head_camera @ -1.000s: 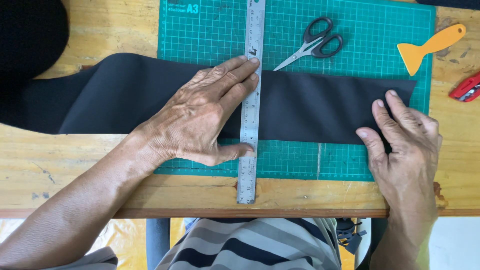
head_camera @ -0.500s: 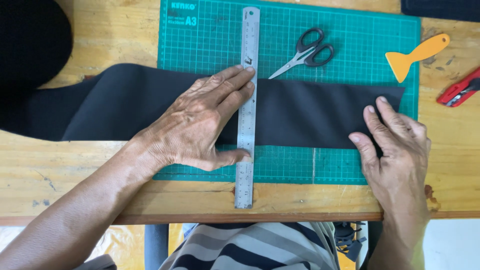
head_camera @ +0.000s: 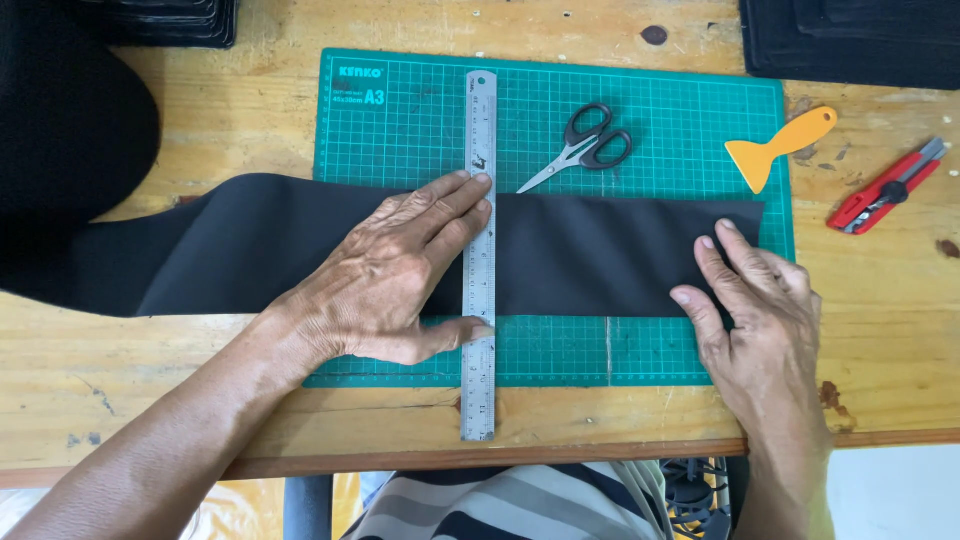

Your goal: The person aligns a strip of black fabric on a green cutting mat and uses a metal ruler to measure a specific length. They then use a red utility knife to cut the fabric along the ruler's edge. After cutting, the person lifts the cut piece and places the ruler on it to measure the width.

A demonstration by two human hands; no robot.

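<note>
While both hands lie flat, a black fabric strip rests across the green cutting mat.
Left hand presses strip and steel ruler, fingers spread, thumb against the ruler's edge, grasping nothing. Right hand lies open, fingertips on the strip's right end. Scissors sit just beyond the left fingertips.

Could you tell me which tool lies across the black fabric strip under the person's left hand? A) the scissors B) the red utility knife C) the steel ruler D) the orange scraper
C: the left hand presses the steel ruler across the black fabric strip, while the scissors, orange scraper and red utility knife lie off the fabric.
</note>
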